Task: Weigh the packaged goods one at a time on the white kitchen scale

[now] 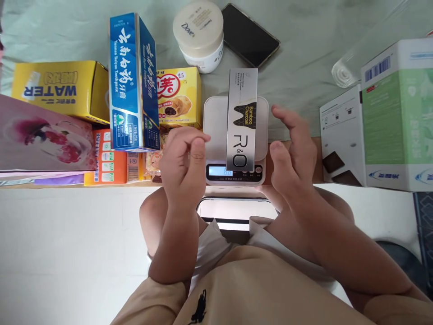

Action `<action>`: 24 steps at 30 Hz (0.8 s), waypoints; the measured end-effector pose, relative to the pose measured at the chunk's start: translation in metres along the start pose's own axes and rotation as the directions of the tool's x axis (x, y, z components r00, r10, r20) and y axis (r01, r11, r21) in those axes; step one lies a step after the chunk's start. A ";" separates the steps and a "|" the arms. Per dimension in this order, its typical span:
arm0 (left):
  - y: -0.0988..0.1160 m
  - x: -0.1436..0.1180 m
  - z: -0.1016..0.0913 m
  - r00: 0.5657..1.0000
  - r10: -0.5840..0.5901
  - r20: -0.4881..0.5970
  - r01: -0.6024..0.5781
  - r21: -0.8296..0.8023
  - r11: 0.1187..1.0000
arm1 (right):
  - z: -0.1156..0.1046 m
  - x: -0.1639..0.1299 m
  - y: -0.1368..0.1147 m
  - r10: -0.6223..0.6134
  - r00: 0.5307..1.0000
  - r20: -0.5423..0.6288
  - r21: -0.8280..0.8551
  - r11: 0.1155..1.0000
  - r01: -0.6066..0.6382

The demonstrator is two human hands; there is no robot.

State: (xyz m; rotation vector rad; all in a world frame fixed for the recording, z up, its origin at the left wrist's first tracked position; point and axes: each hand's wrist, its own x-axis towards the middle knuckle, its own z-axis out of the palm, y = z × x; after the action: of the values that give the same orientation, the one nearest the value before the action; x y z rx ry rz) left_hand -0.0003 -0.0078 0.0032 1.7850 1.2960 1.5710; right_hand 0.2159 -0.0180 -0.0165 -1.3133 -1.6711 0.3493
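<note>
Right hand (pixel 292 155): fingers loosely bent, with my thumb and index finger held apart in a wide open curve facing inward. Left hand (pixel 184 164): closed in on itself, fingers curled, thumb laid against the index finger. I could not see into the left palm.

The silver R&O box (pixel 241 122) lay between my two hands, its long side pointing away from me, apart from both thumbs. It rested on the white scale (pixel 215 117), crossing the plate and covering part of the button panel at the near end. The display (pixel 216 171), just right of my left wrist, was lit; its digits were too faint to read with certainty. My left index fingertip sat at the scale's left edge; contact could not be judged.

Beyond my left hand stood a yellow snack box (pixel 181 97), and to its left a blue toothpaste box (pixel 125 85). An orange pack (pixel 108 158) lay left of that same hand. Farther out, past the scale, were a Dove tub (pixel 198 34) and a dark phone (pixel 250 34). A green and white box (pixel 392 117) stood to the right of my right hand, well apart from it.
</note>
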 end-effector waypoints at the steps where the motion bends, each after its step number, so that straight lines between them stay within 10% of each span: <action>1: 0.001 -0.001 0.001 1.000 -0.006 0.022 0.005 0.063 0.998 | 0.000 0.000 -0.001 0.002 1.000 0.016 -0.002 1.000 -0.002; 9: 0.021 -0.015 0.015 0.990 -0.140 0.036 0.104 0.496 0.862 | -0.002 -0.003 -0.003 0.070 0.988 0.136 -0.013 0.998 -0.069; 18: 0.038 -0.020 0.033 0.976 -0.111 0.188 -0.006 0.533 0.846 | 0.007 -0.006 -0.010 0.089 0.972 0.217 -0.103 0.992 -0.068; 24: 0.045 -0.026 0.046 0.993 0.026 0.116 -0.058 0.286 0.957 | 0.000 -0.003 -0.019 -0.007 0.997 0.081 0.137 0.991 -0.004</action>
State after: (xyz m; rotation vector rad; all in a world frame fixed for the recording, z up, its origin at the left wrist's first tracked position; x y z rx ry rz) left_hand 0.0606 -0.0398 0.0134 2.0555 1.5049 1.3350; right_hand 0.2043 -0.0276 -0.0049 -1.2096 -1.6842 0.5136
